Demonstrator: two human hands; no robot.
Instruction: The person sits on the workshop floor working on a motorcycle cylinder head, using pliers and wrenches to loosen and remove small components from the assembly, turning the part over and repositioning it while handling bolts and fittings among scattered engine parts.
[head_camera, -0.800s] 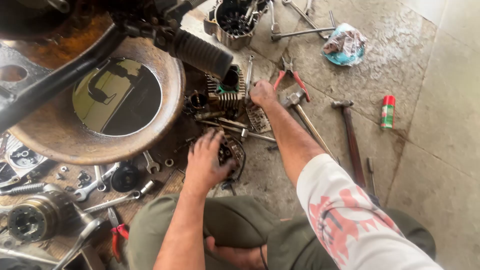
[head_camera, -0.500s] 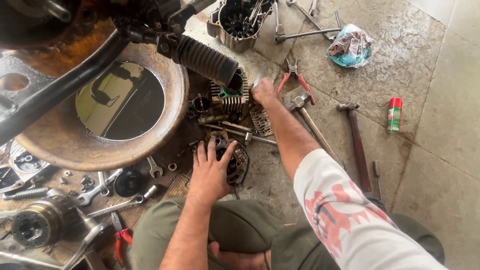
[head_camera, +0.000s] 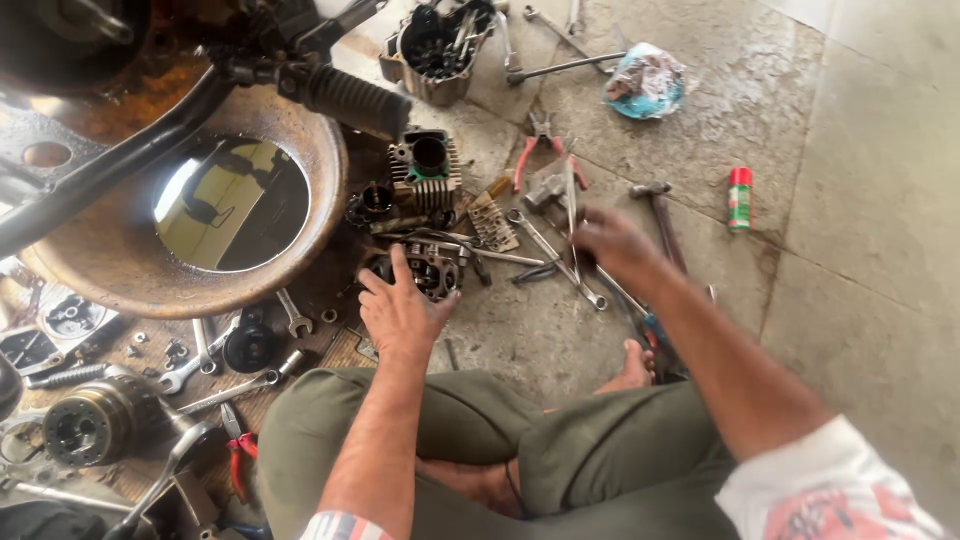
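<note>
Stained grey concrete floor (head_camera: 860, 300) — oily near the parts, daylight from upper right, wooden board (head_camera: 150, 470)

Rusty round pan (head_camera: 110, 270), red spray can (head_camera: 739, 198), crumpled bag (head_camera: 645, 82), red-handled pliers (head_camera: 238, 452), finned cylinder block (head_camera: 426, 172)

Greasy metal cylinder head (head_camera: 425, 268), rough stone floor (head_camera: 860, 200).

The left hand (head_camera: 403, 312) rests on a dark metal engine head (head_camera: 425, 266); the right hand (head_camera: 612, 243) grips a thin steel rod (head_camera: 571, 205) above scattered wrenches (head_camera: 555, 258).
</note>
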